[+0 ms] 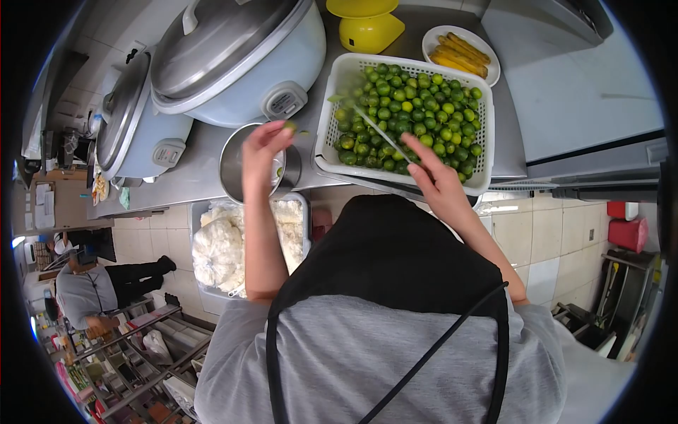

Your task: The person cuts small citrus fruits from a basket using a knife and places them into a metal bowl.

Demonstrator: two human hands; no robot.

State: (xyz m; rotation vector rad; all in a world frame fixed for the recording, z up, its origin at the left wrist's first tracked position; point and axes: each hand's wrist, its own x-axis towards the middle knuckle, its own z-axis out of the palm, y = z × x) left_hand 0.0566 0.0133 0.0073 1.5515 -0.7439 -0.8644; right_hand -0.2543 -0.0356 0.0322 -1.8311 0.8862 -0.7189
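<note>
My right hand [438, 177] is closed around a thin knife [385, 134], whose narrow blade points up and left over the basket. Below it, several small green limes [424, 106] fill a white plastic basket [486, 134]. My left hand [261, 152], blurred by motion, is above a round metal pot [227, 166]. Its fingers are pinched together, with a small green piece of lime [289, 126] at the tips. A bit of green shows inside the pot, partly hidden by the hand and wrist.
Two large rice cookers [240, 63] stand on the metal counter [212, 145] to the left. Behind the basket are a yellow scale [367, 32] and a plate [494, 74] of long yellow food. Below the counter sits a tub [305, 233] of bagged white food. Another person [92, 290] is far left.
</note>
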